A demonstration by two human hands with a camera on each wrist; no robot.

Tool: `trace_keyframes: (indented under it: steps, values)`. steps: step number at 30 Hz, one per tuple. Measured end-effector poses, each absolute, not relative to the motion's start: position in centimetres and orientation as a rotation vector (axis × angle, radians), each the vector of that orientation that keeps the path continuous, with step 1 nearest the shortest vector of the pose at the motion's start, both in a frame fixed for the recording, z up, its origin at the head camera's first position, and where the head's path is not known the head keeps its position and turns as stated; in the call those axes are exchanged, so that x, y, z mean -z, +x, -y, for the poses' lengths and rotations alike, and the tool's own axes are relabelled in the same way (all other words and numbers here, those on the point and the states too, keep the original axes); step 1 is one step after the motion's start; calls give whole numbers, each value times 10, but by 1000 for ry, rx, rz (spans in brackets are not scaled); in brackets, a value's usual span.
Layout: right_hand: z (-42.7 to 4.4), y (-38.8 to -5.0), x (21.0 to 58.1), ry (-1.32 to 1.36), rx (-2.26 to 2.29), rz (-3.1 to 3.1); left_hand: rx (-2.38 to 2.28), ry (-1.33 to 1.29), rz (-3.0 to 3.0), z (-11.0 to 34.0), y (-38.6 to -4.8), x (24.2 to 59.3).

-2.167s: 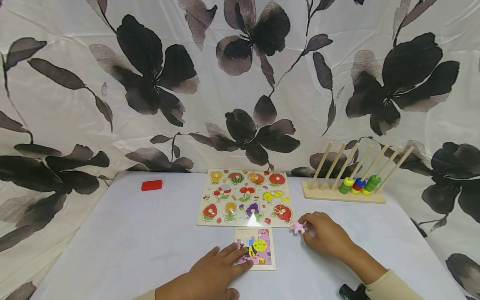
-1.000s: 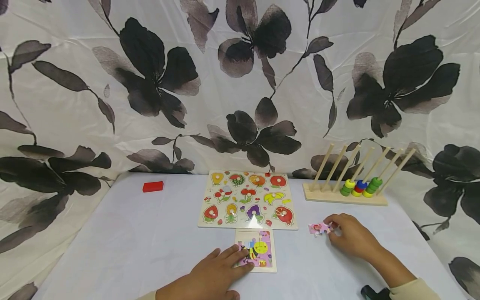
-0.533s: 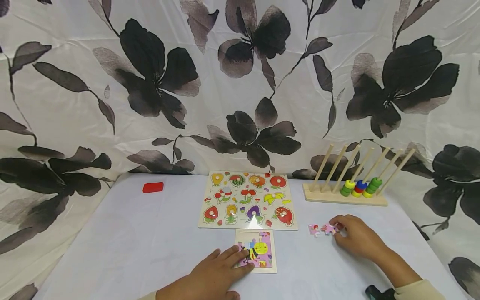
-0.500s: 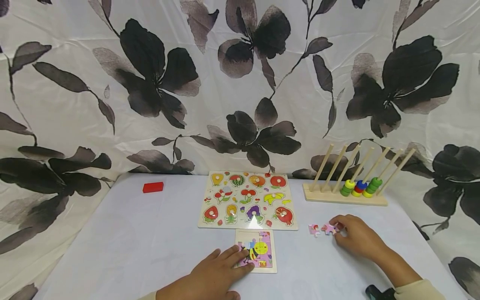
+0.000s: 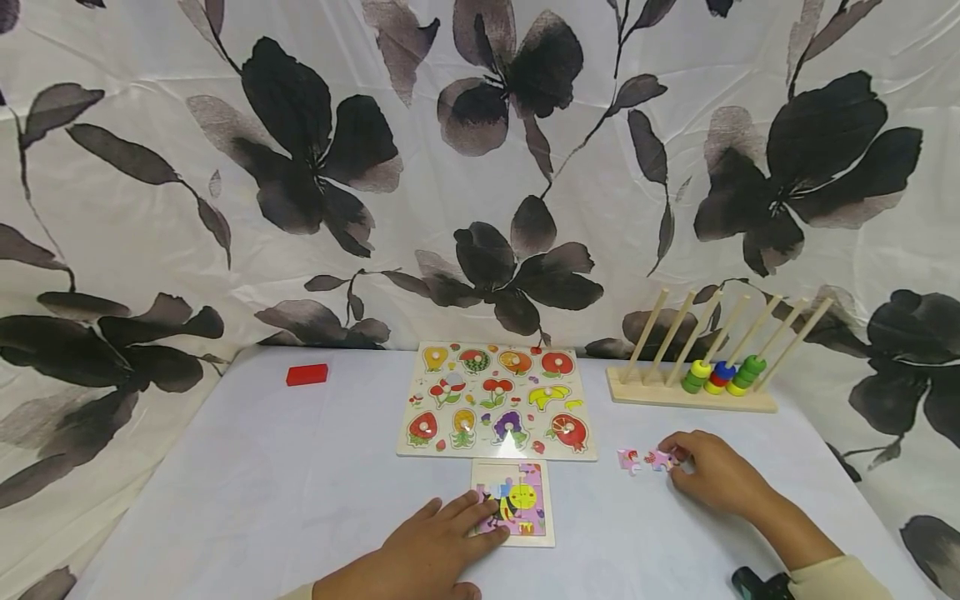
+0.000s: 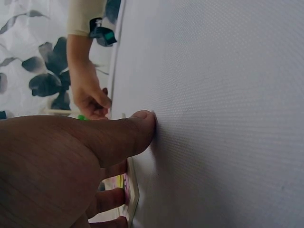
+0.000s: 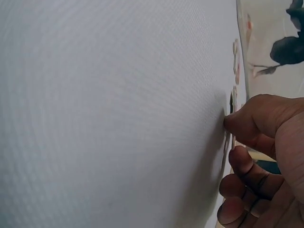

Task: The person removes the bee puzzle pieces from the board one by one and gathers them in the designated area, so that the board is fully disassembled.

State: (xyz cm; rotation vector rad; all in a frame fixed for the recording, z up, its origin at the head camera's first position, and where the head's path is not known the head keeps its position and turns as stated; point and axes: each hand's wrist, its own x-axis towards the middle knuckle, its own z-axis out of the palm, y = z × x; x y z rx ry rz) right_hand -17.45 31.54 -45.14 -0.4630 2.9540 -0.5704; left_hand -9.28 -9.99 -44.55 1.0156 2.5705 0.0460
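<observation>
The bench (image 5: 300,483) is wearing a matt, finely textured white cloth, and the floral backdrop (image 5: 420,192) is hanging as lightly creased fabric. The fruit board (image 5: 497,412) is looking glossy, catching bright glare. The peg stand (image 5: 675,398) and bee puzzle frame (image 5: 550,517) are showing pale, smooth wood.

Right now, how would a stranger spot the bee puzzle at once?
On the white table, find the large fruit board near the back. Directly in front of it lies the small wooden-framed bee puzzle, partly under the left hand. Unlike the fruit board, it shows a yellow and black bee on pink.
</observation>
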Motion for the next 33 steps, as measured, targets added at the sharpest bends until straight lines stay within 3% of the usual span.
trace_keyframes:
  steps: [19,33]
  values:
    - [-314,-175,448,-507,557,-2952,-39,1017,-2557,100,-94,446]
    - [-261,-174,444,-565,539,-3020,-36,1021,-2566,99,-93,446]
